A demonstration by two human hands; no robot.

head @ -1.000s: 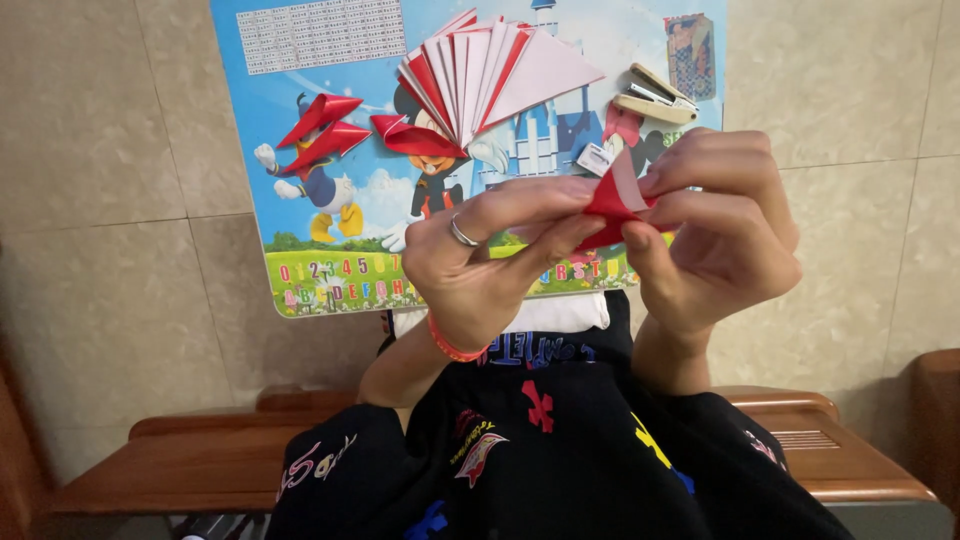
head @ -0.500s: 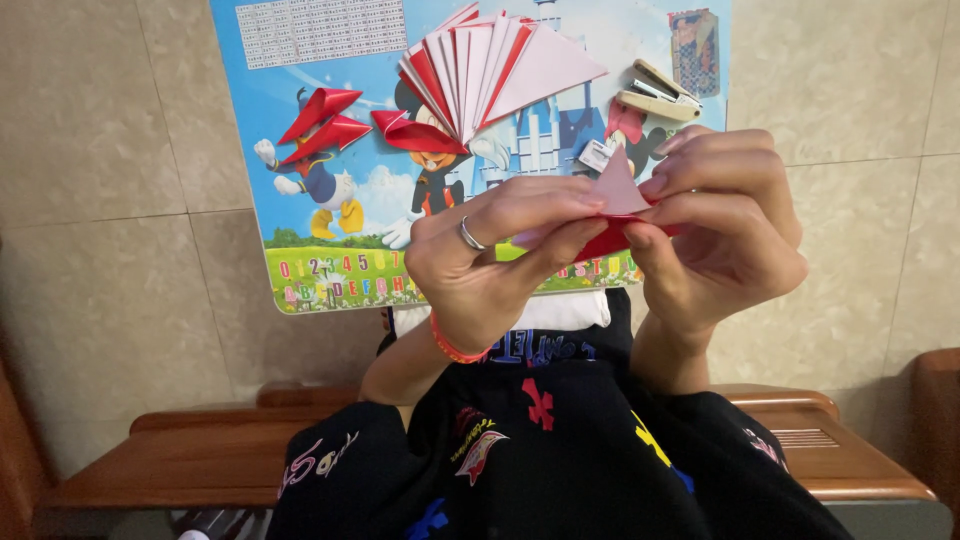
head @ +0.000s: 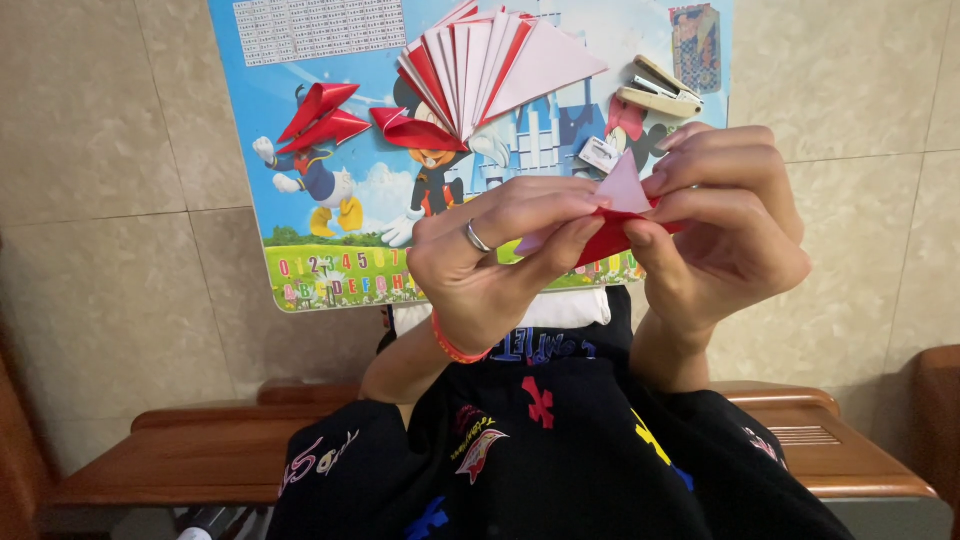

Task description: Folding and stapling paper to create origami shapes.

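Looking left to right: I see two folded red paper pieces (head: 318,117) at upper left on the cartoon placemat (head: 300,240), then a third red folded piece (head: 415,130) tucked under the fan of red-and-white folded sheets (head: 490,65) at top centre. One fan, roughly ten leaves, hard to count exact.

Centre frame, left hand (head: 490,265) raised, palm toward me, wrist bent, one ring on a finger, one orange band at the wrist. Thumb and forefinger pinched shut on the small red-and-pink paper piece (head: 618,205), which sits centre-right of frame, held up between both hands.

Right hand (head: 725,235) mirrors it, fingers curled over the top, thumb underneath, closed tight on the same paper's right end.

Upper right: one beige stapler (head: 660,90) and one small white box (head: 598,155) on the placemat. Bottom: wooden bench (head: 190,465), black printed garment (head: 560,460).
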